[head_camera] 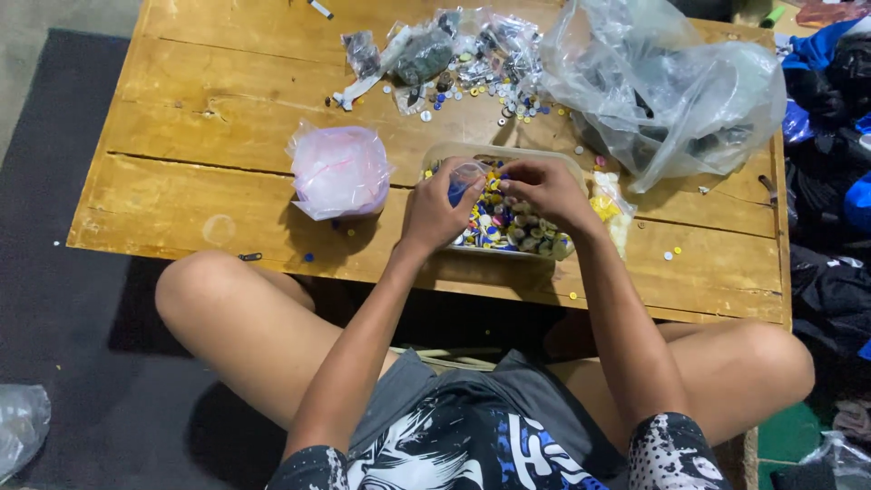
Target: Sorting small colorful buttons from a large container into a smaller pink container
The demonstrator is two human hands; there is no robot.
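A clear plastic tub (454, 151) full of mixed coloured buttons (508, 225) stands on a low wooden table (227, 91) in front of me. My left hand (442, 210) holds a small clear plastic bag (464, 175) with blue buttons in it over the tub. My right hand (543, 189) is beside it, fingertips pinched together at the bag's mouth, apparently on a small button that I cannot make out.
A pink-tinted plastic bag (339, 171) sits left of the tub. A large crumpled clear bag (667, 86) lies at the back right, with small bags and loose buttons (454, 63) behind. Dark clothes (830, 181) pile up to the right. My bare knees flank the table's near edge.
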